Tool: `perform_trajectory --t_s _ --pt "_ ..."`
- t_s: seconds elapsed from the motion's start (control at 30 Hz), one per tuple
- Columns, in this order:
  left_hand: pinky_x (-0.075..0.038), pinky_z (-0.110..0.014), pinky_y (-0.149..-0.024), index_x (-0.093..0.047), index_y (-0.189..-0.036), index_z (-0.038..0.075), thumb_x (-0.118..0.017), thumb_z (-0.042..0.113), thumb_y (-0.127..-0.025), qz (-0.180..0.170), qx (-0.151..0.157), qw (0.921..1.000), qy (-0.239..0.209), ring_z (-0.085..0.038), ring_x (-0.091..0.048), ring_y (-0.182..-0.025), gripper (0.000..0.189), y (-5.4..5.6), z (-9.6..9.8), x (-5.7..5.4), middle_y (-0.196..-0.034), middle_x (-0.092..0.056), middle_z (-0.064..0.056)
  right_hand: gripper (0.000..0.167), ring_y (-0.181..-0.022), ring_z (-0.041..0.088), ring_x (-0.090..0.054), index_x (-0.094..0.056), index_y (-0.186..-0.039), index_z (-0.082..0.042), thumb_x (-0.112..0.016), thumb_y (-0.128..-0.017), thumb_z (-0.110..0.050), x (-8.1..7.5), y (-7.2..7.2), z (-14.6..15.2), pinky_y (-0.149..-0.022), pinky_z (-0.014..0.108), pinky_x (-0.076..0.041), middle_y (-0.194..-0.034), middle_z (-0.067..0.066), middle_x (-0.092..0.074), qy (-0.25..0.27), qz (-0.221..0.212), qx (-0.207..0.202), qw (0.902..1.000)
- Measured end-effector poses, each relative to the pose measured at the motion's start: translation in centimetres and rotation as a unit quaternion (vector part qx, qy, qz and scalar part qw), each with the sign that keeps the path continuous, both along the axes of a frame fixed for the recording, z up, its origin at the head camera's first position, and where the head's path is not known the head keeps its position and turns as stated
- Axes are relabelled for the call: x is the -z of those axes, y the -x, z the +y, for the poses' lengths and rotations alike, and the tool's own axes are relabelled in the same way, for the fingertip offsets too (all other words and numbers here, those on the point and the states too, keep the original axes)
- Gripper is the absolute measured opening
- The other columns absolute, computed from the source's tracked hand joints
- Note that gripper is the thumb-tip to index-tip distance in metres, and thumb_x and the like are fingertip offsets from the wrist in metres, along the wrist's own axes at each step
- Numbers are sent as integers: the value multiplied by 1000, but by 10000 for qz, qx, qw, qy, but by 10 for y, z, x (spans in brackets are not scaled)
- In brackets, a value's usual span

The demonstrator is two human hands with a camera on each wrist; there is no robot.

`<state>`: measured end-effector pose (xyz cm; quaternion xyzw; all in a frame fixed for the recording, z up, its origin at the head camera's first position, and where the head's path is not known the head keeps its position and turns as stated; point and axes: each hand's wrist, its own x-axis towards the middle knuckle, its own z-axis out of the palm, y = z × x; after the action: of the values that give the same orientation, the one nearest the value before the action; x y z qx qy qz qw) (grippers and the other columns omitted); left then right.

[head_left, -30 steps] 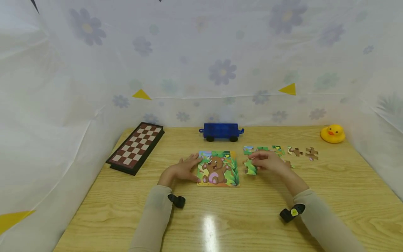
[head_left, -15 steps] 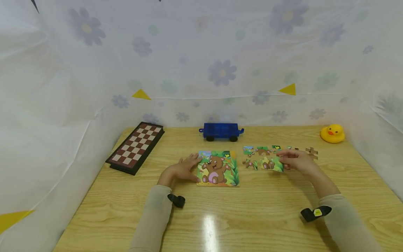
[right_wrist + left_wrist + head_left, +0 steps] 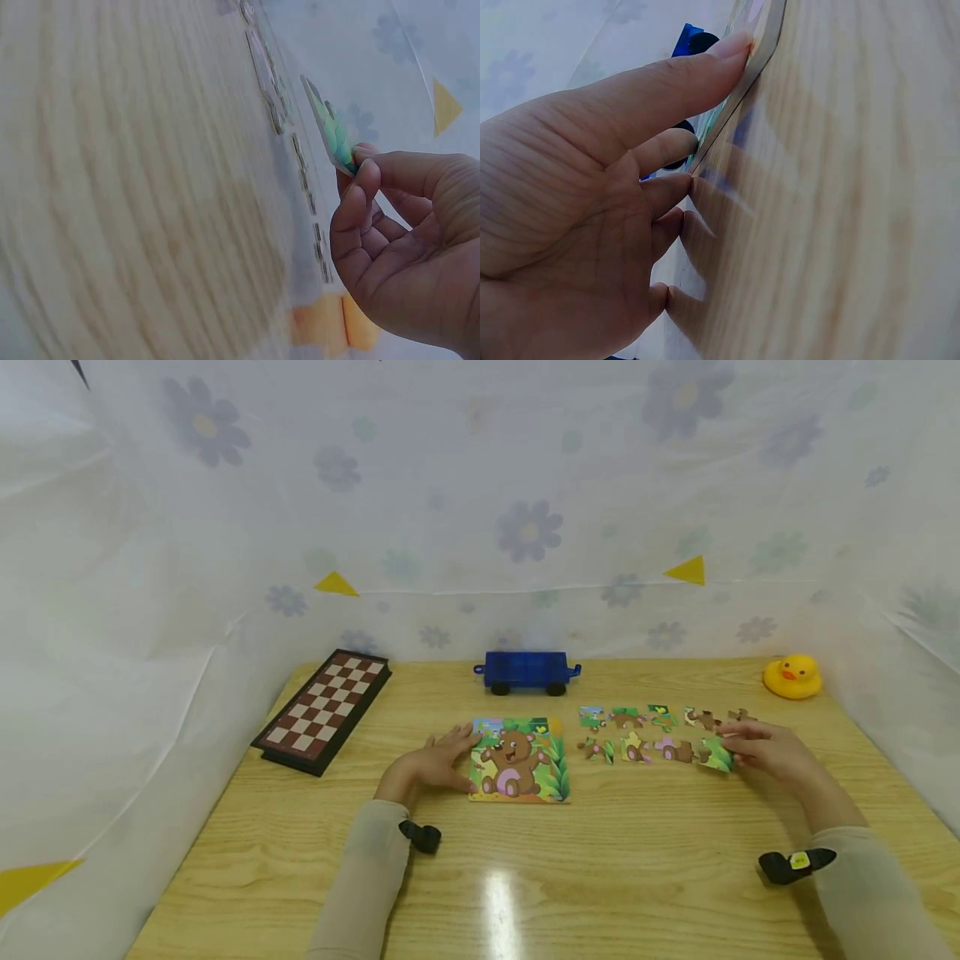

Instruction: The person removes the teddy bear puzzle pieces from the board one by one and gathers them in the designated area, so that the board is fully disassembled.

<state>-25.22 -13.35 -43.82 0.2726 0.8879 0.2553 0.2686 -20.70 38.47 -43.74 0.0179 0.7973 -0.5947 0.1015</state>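
Observation:
In the head view my left hand [image 3: 432, 763] rests at the left side of a square bear picture board [image 3: 519, 762]. Its thumb touches the board's near left corner and the fingertips lie along the table and the far edge, as the left wrist view also shows. My right hand [image 3: 772, 755] pinches a green jigsaw piece [image 3: 717, 755] between thumb and fingers. The right wrist view has this piece [image 3: 335, 136] tilted and lifted off the table. Loose jigsaw pieces lie in two rows to the board's right, among them a bear-patterned piece [image 3: 634, 747]; the hand partly hides the rightmost ones.
A blue toy wagon [image 3: 526, 671] stands behind the board. At the back left lies a folded chessboard [image 3: 326, 710], and a yellow rubber duck [image 3: 792, 677] sits at the back right corner. Patterned white sheeting [image 3: 450, 510] surrounds the wooden table [image 3: 570, 877].
My right hand has carried the green jigsaw piece rightward along the front of the rows, uncovering pieces on the left. The left hand and bear board have stayed in place.

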Motion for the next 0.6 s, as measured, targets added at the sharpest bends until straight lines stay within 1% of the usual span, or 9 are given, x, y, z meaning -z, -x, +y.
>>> perform_trajectory --t_s 0.1,0.23,0.33,0.47,0.6 --pt "10 -56 -110 -16 -153 14 -72 30 -84 -15 -16 10000 -11 -26 10 -144 90 0 0 0 -159 3 -7 21 -70 4 -56 -70 -97 -33 -61 -93 -14 3 2 7 -64 20 -52 -89 -21 -61 -164 -144 66 9997" --pt "10 -56 -110 -16 -153 14 -72 31 -84 4 5 10000 22 -26 10 -144 90 1 0 0 -159 3 -7 20 -69 5 -56 -68 -93 -36 -60 -94 -17 8 5 14 -63 21 -52 -87 -21 -59 -331 -291 133 9989" --pt "10 -57 -110 -15 -153 13 -72 31 -84 -2 22 10000 29 -27 10 -144 91 2 0 -1 -159 4 -8 22 -68 5 -56 -68 -89 -38 -60 -94 -18 11 7 18 -63 22 -52 -84 -20 -59 -353 -414 193 9983" --pt "9 -57 -110 -16 -153 12 -72 30 -84 12 29 10000 -4 -28 9 -144 90 2 0 -1 -159 3 -9 22 -67 4 -57 -67 -88 -40 -61 -94 -19 14 9 19 -63 23 -52 -82 -20 -61 -531 -390 185 9977" --pt "9 -58 -110 -17 -153 11 -72 30 -84 26 43 10000 6 -28 9 -144 90 1 0 -1 -159 2 -10 19 -67 5 -57 -68 -92 -37 -62 -93 -19 15 9 18 -62 24 -52 -82 -20 -62 -716 -302 171 9968"
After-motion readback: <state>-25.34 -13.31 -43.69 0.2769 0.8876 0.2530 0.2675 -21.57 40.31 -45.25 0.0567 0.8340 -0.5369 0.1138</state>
